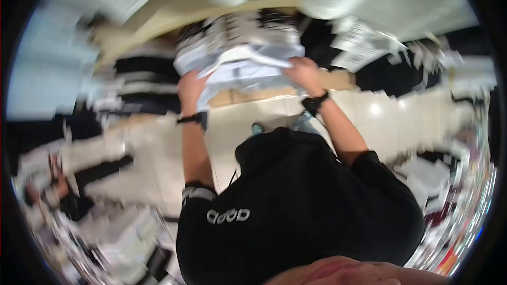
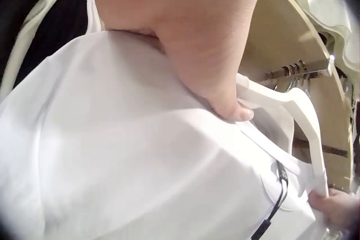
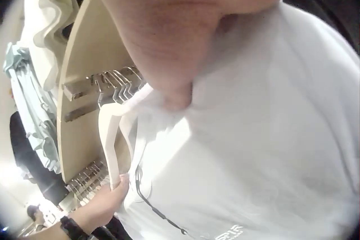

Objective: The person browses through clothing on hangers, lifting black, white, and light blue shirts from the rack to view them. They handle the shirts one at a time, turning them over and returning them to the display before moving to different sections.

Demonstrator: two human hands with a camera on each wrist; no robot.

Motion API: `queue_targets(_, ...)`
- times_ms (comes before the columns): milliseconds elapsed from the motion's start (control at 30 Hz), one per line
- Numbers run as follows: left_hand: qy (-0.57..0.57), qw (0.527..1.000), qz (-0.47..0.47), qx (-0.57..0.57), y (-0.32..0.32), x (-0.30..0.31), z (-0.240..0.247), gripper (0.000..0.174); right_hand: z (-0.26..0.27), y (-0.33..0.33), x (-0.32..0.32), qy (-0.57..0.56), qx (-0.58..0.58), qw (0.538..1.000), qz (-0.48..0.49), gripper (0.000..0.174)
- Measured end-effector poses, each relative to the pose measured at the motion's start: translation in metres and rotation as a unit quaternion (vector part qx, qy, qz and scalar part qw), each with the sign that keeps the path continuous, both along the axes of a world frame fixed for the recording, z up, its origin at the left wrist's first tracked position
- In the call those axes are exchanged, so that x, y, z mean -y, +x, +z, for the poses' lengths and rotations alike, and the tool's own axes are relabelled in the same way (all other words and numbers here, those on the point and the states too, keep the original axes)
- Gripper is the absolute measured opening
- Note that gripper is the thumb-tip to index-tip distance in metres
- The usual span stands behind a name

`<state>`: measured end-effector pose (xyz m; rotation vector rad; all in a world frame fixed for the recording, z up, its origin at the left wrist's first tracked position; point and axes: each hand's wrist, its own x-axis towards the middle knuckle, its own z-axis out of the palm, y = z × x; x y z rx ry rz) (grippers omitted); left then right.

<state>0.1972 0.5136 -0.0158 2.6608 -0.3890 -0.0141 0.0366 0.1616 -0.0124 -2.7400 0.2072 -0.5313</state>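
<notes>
Shirt of smooth white cloth (image 2: pixel 129 138) is on a curved white hanger (image 2: pixel 308 117), held btwn both hands in front of the person, nr the hanging garments. L hand (image 1: pixel 191 91) grips one shoulder, thumb on the front by the hanger; R hand (image 1: pixel 305 75) grips the opp. shoulder, also w/ hanger. Rest of the fingers: mostly hidden. Thin black cord (image 3: pixel 154 207) hangs at the neckline. Beyond: metal hanger hooks (image 3: pixel 115 85) & curved pale-wood panel (image 3: pixel 84 127). Black wristband (image 1: pixel 312 104) on R wrist. Head view blurry.
</notes>
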Motion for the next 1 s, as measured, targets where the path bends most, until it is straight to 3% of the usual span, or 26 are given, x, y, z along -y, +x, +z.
queue_targets(33, 0.054, 0.997, -0.011, 0.056, 0.004, -0.001, -0.008, 0.052, -0.002, 0.0, -0.004, 0.025, -0.018, 0.999, -0.037, 0.032)
queue_targets(67, 0.003, 0.999, 0.004, -0.039, 0.009, 0.012, 0.014, 0.049, -0.012, -0.004, -0.005, 0.281, 0.005, 0.957, -0.068, 0.043)
queue_targets(100, 0.01, 1.0, 0.023, -0.013, 0.024, 0.014, 0.002, 0.045, -0.031, 0.002, 0.005, 0.427, 0.013, 0.904, -0.03, 0.049)
queue_targets(133, -0.015, 0.999, 0.009, 0.049, 0.043, 0.014, -0.018, 0.044, -0.035, 0.041, 0.015, 0.175, -0.168, 0.969, -0.049, 0.047)
queue_targets(167, 0.001, 0.997, -0.01, 0.074, 0.057, 0.019, -0.024, 0.043, -0.014, 0.05, 0.009, 0.143, -0.149, 0.976, -0.065, 0.039)
queue_targets(200, 0.018, 0.995, -0.013, 0.102, 0.062, 0.02, -0.027, 0.042, 0.036, 0.05, -0.001, 0.096, -0.215, 0.968, -0.083, 0.032)
queue_targets(267, 0.013, 0.994, -0.03, 0.1, 0.067, 0.019, -0.03, 0.043, 0.03, 0.055, -0.003, 0.068, -0.079, 0.993, -0.055, 0.029)
queue_targets(333, 0.014, 0.995, -0.038, 0.095, 0.069, 0.023, -0.032, 0.043, 0.035, 0.061, 0.001, 0.16, -0.185, 0.968, -0.06, 0.038)
queue_targets(367, -0.02, 0.992, -0.032, 0.117, 0.066, 0.025, -0.034, 0.04, 0.02, 0.063, 0.003, 0.164, -0.184, 0.967, -0.065, 0.038)
queue_targets(400, -0.053, 0.988, -0.025, 0.14, 0.062, 0.026, -0.032, 0.036, 0.003, 0.062, 0.004, 0.157, -0.111, 0.979, -0.07, 0.038)
queue_targets(433, -0.049, 0.995, -0.008, 0.087, 0.06, 0.023, -0.034, 0.046, -0.009, 0.064, 0.005, 0.147, -0.039, 0.986, -0.072, 0.04)
queue_targets(467, -0.047, 0.995, -0.008, 0.088, 0.053, 0.02, -0.035, 0.046, -0.003, 0.055, 0.005, 0.149, -0.038, 0.986, -0.071, 0.04)
queue_targets(533, -0.065, 0.969, 0.038, 0.236, 0.027, 0.016, -0.037, 0.059, 0.011, 0.011, 0.01, 0.177, 0.083, 0.98, -0.042, 0.055)
queue_targets(567, -0.085, 0.957, 0.069, 0.269, 0.013, 0.01, -0.045, 0.068, 0.013, -0.007, 0.013, 0.173, 0.057, 0.982, -0.052, 0.058)
queue_targets(600, -0.072, 0.947, 0.129, 0.285, -0.002, 0.006, -0.055, 0.067, 0.012, -0.025, 0.019, 0.17, 0.032, 0.983, -0.065, 0.061)
queue_targets(667, -0.056, 0.935, 0.153, 0.314, -0.035, -0.003, -0.092, 0.06, -0.006, -0.064, 0.041, 0.15, 0.06, 0.986, -0.046, 0.061)
queue_targets(700, -0.18, 0.95, 0.176, 0.186, -0.06, 0.001, -0.106, 0.05, -0.017, -0.087, 0.056, 0.181, -0.014, 0.982, -0.052, 0.06)
queue_targets(733, -0.326, 0.922, 0.209, 0.025, -0.092, 0.022, -0.093, 0.038, -0.026, -0.11, 0.071, 0.213, -0.088, 0.971, -0.058, 0.059)
queue_targets(767, -0.314, 0.941, 0.112, 0.063, -0.105, 0.013, -0.146, 0.033, -0.031, -0.132, 0.084, 0.237, -0.148, 0.956, -0.087, 0.059)
queue_targets(833, -0.206, 0.975, -0.023, -0.078, -0.141, 0.042, -0.143, 0.032, -0.042, -0.173, 0.11, 0.265, -0.234, 0.927, -0.121, 0.057)
queue_targets(900, -0.381, 0.896, -0.062, -0.22, -0.169, 0.088, -0.149, 0.029, -0.043, -0.202, 0.134, 0.277, -0.266, 0.916, -0.12, 0.056)
queue_targets(967, -0.39, 0.844, -0.098, -0.356, -0.18, 0.148, -0.111, 0.028, -0.031, -0.224, 0.16, 0.292, -0.246, 0.917, -0.115, 0.055)
queue_targets(1000, -0.351, 0.854, -0.165, -0.345, -0.181, 0.179, -0.084, 0.03, -0.024, -0.229, 0.179, 0.298, -0.22, 0.922, -0.109, 0.054)
